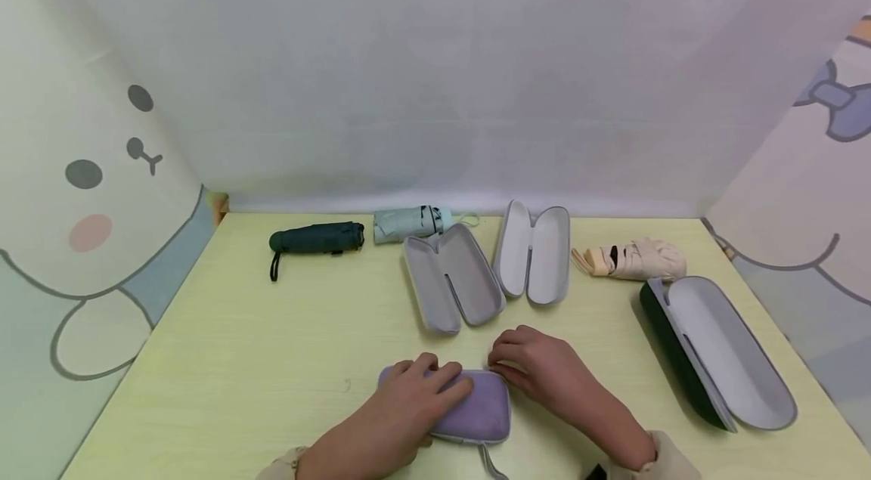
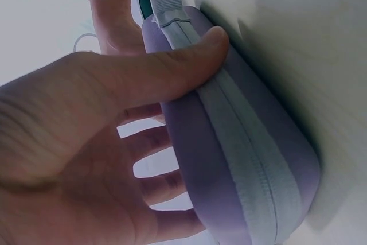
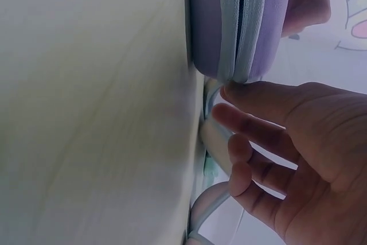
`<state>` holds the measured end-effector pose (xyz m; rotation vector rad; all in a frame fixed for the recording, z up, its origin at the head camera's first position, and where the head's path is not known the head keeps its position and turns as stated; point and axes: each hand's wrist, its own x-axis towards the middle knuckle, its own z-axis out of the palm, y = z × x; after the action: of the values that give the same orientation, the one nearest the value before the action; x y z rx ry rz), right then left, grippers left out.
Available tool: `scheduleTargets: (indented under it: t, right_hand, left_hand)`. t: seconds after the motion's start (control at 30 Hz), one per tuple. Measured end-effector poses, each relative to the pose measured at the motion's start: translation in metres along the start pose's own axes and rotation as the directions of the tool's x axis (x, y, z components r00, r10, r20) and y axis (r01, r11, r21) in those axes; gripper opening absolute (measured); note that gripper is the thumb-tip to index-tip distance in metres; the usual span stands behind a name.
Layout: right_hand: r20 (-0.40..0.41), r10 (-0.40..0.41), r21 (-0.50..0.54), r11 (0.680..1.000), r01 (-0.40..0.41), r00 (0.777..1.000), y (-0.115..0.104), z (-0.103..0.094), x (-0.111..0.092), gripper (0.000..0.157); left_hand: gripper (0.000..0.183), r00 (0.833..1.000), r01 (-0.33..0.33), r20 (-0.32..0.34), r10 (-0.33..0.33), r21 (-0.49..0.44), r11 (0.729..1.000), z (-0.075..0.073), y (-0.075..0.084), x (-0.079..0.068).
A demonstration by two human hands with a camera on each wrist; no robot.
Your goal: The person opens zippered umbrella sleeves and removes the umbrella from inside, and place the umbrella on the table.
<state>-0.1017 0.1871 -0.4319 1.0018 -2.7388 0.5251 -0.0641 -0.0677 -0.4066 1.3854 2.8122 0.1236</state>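
A purple zip case (image 1: 479,408) lies on the table near the front, its grey strap (image 1: 491,462) trailing toward me. My left hand (image 1: 408,408) grips it, fingers spread over the top and thumb (image 2: 198,55) pressing on the grey zipper band (image 2: 243,136) along the near side. At the far right corner, my right hand (image 1: 544,370) pinches at the zipper with thumb (image 3: 252,97) and index finger; the pull itself is hidden. The right wrist view shows a narrow dark gap between the zipper tapes (image 3: 243,21). The other right fingers curl beneath.
Behind the hands stand two open grey cases (image 1: 476,283) (image 1: 551,264). Along the back lie a dark green folded umbrella (image 1: 316,238), a pale green one (image 1: 404,225) and a beige one (image 1: 646,261). An open dark green case (image 1: 724,359) sits at the right edge.
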Motion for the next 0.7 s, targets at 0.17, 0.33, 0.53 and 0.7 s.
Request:
scheduleTargets:
  t: [0.17, 0.33, 0.53, 0.7]
  right_hand:
    - [0.01, 0.001, -0.025, 1.0, 0.0, 1.0, -0.002, 0.0, 0.002, 0.016]
    - [0.021, 0.023, -0.019, 1.0, -0.023, 1.0, -0.004, -0.002, -0.001, 0.016]
    - [0.066, 0.047, 0.002, 0.999, -0.047, 0.997, -0.009, -0.005, -0.01, 0.017]
    - [0.076, 0.029, -0.007, 1.0, -0.028, 0.997, -0.013, -0.008, -0.018, 0.018]
  left_hand:
    - [0.062, 1.0, -0.005, -0.005, 0.005, -0.016, 1.0, -0.001, 0.0, 0.001]
    - [0.078, 0.999, -0.025, 0.026, 0.025, -0.026, 0.999, -0.003, -0.006, 0.003]
    - [0.09, 0.998, -0.059, 0.026, 0.059, -0.022, 0.998, -0.004, -0.012, 0.002]
    - [0.08, 0.993, -0.111, -0.047, 0.11, -0.013, 0.994, -0.003, -0.015, 0.002]
